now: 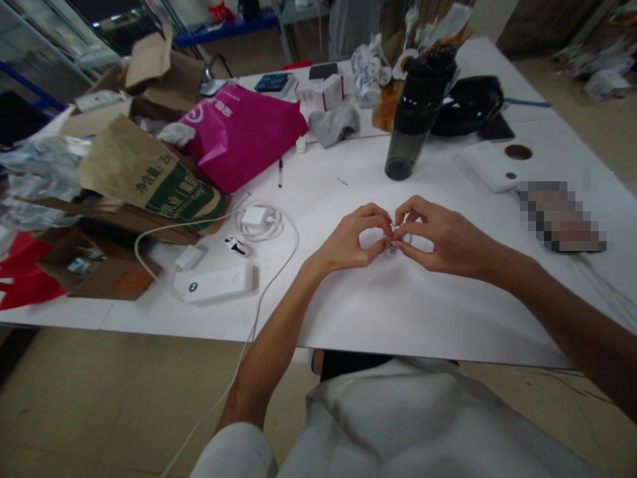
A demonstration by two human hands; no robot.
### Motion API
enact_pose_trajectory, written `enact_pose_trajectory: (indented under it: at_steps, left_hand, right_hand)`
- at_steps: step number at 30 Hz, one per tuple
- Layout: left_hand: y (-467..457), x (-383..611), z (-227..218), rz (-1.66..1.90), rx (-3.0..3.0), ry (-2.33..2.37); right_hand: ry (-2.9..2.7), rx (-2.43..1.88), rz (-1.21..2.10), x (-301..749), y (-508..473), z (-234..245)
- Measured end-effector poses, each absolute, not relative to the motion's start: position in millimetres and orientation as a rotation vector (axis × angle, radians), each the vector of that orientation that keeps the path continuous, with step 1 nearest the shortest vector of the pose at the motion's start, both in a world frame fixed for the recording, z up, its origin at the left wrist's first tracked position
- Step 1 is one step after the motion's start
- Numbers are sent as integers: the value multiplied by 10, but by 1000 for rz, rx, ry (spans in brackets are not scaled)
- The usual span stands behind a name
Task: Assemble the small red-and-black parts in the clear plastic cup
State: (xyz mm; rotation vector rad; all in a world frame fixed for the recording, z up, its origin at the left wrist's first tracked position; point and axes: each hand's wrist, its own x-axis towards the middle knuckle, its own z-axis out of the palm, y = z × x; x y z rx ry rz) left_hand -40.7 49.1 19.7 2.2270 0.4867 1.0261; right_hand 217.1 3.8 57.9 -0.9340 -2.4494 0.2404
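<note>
Both my hands meet over the middle of the white table [408, 312]. My left hand [351, 239] and my right hand [438, 239] pinch a small pale object [395, 240] between their fingertips; it is too small to name, perhaps a ring of thin white cable. Fingers of both hands are curled in a pinch. A dark tinted bottle [415, 116] stands upright just behind my hands.
To the left lie a white power bank [216, 284], a coiled charger and cable [259, 219], and an earbud [236, 245]. Further left are a brown paper bag [144, 176], a pink bag [243, 133] and cardboard. A white box [492, 166] and black headset [470, 103] sit right.
</note>
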Motion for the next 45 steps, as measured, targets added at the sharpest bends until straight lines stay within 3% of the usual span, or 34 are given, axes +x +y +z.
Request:
enact_pose_trajectory:
  at_steps: [45]
  left_hand:
    - [464,-374,191,1047,2227,586]
  right_hand:
    - [-2410,-959,282,2222,28,594]
